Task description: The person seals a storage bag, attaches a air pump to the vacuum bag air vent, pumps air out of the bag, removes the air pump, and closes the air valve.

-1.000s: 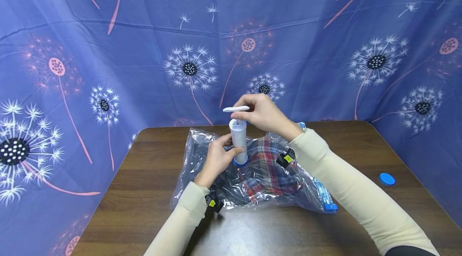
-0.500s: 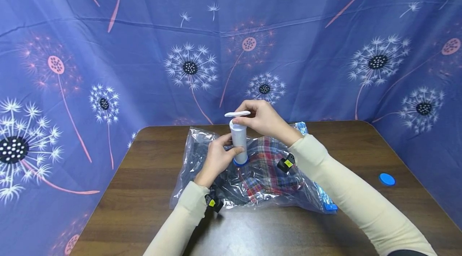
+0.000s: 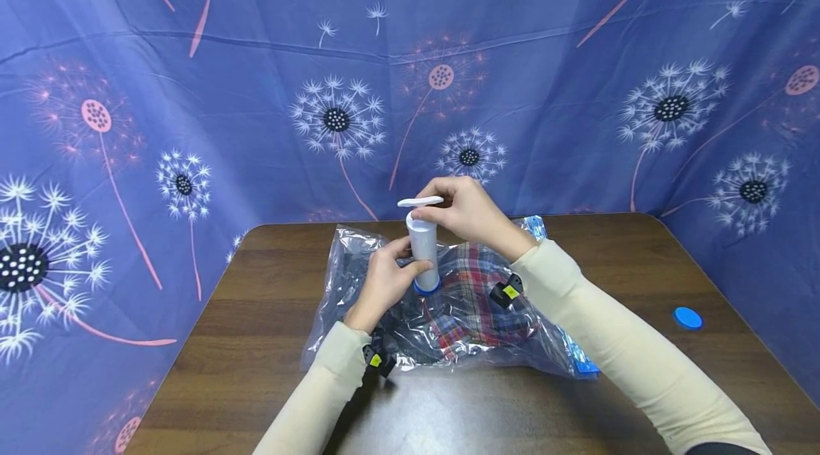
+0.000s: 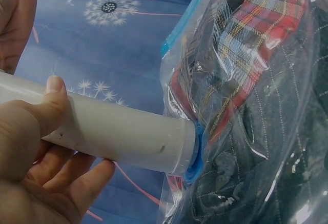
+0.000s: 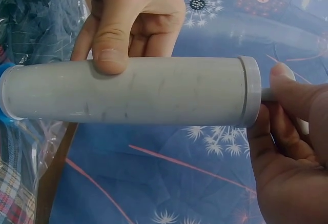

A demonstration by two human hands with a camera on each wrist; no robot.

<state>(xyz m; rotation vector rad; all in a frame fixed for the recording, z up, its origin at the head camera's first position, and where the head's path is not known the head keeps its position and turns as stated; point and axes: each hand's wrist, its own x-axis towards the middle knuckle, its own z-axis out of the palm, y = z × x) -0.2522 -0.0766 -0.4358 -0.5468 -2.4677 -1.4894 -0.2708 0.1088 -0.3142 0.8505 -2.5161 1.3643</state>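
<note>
Lowered since earlier: slim white plastic handle [image 3: 419, 201], gripped by right hand [image 3: 469, 209]. Left hand [image 3: 387, 275] grips upright white plastic cylinder [image 3: 424, 243], its base meeting round blue ring [image 3: 427, 289] on clear plastic bag [image 3: 506, 352]; tilting could unseat it.

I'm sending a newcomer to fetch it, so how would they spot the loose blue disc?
On the brown table, find the clear bag of clothes. Look right, beyond the person's cream right sleeve, towards the table's right edge, for a flat, round blue disc. It lies alone on bare wood, unlike the blue ring at the white cylinder's base.
</note>
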